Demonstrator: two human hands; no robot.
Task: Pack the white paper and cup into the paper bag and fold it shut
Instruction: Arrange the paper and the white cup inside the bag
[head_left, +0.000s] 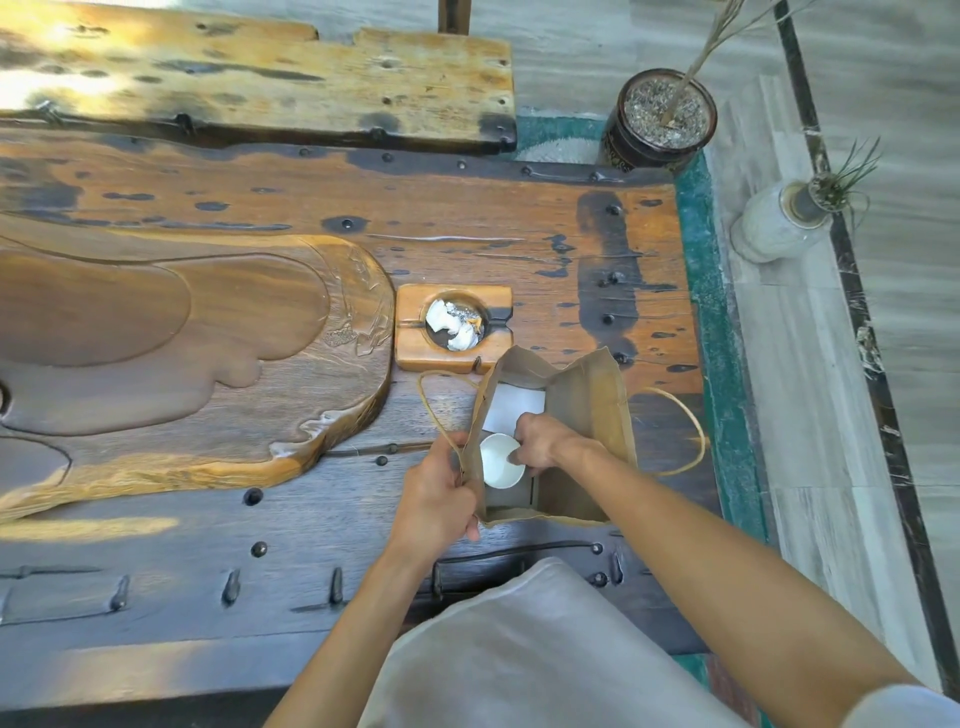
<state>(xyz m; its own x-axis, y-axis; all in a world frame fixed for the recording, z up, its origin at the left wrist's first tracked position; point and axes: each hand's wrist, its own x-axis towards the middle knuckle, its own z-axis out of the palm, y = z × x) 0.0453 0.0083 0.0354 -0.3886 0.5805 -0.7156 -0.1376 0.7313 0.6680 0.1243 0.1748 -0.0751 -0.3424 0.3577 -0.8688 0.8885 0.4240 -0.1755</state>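
A brown paper bag (587, 410) with twine handles stands open on the dark wooden table (311, 525). White paper (511, 408) lies inside it against the far wall. My right hand (540, 441) reaches into the bag's mouth and grips the rim of a small white cup (496, 460), which sits inside the bag near its left wall. My left hand (436, 493) pinches the bag's left edge and holds it open.
A wooden ashtray block (410, 322) with crumpled white scraps sits just behind the bag. A large carved tea tray (182, 338) fills the table's left. On the floor to the right stand a dark plant pot (660, 122) and a white vase (774, 228).
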